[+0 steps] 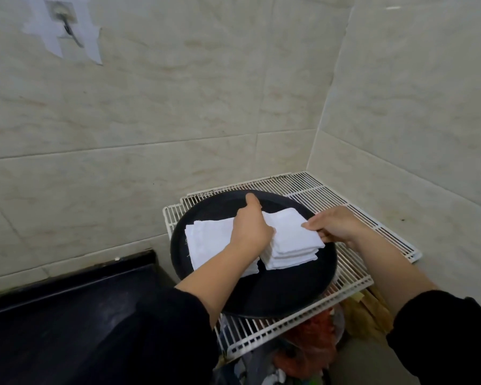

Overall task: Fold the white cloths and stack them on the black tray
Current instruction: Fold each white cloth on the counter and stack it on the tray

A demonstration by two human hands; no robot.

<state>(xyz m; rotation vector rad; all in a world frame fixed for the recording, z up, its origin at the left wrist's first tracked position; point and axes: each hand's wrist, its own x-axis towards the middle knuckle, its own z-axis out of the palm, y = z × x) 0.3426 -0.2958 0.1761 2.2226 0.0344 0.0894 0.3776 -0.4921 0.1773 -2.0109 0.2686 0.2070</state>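
A round black tray rests on a white wire rack. Two stacks of folded white cloths lie on it side by side: a left stack and a right stack. My left hand reaches over the gap between the stacks, its fingers curled down at the left edge of the right stack, thumb pointing to the tray's far rim. My right hand pinches the right edge of the top cloth on the right stack. My left forearm hides part of the left stack.
The white wire rack sits in a corner of beige tiled walls. A dark counter lies to the left, below the tray. Under the rack are red and mixed-colour items. A hook hangs on the wall at upper left.
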